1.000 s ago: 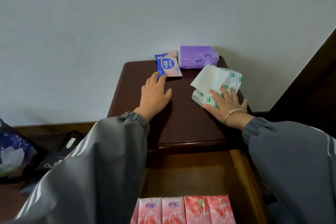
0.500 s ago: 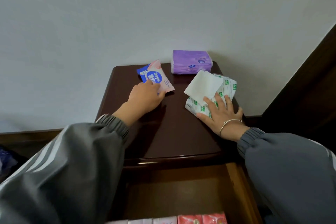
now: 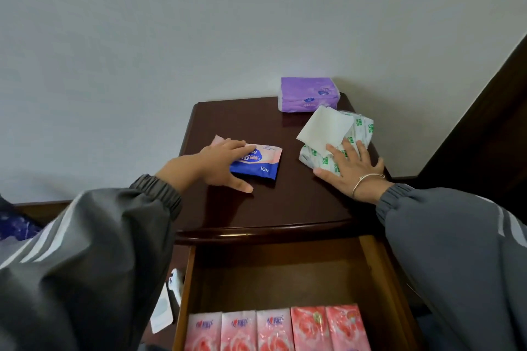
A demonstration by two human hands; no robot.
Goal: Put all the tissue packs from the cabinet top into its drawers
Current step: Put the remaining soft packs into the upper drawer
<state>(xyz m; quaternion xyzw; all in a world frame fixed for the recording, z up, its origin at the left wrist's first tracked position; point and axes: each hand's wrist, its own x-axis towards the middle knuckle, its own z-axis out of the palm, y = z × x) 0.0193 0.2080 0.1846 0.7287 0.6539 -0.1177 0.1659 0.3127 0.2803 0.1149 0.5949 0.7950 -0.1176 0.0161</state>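
Three packs lie on the dark wooden cabinet top (image 3: 285, 208). My left hand (image 3: 219, 164) covers the left part of a flat blue and pink wipes pack (image 3: 261, 164), fingers on top and thumb on the wood beside it. My right hand (image 3: 353, 171) rests flat, fingers spread, on a white and green tissue pack (image 3: 360, 128) with a loose white sheet (image 3: 325, 128) sticking out. A purple tissue pack (image 3: 309, 94) stands at the back against the wall. The drawer (image 3: 285, 273) below is pulled out, with several pink packs (image 3: 276, 330) in a row at its front.
A pale wall rises behind the cabinet. Dark wood furniture (image 3: 484, 122) stands to the right. Left of the drawer, low down, lie a white packet (image 3: 162, 310) and a dark blue bag (image 3: 14, 225).
My left hand has dragged the blue and pink pack from the back edge toward the middle left of the top, turning it. My right hand has stayed on the white and green pack.
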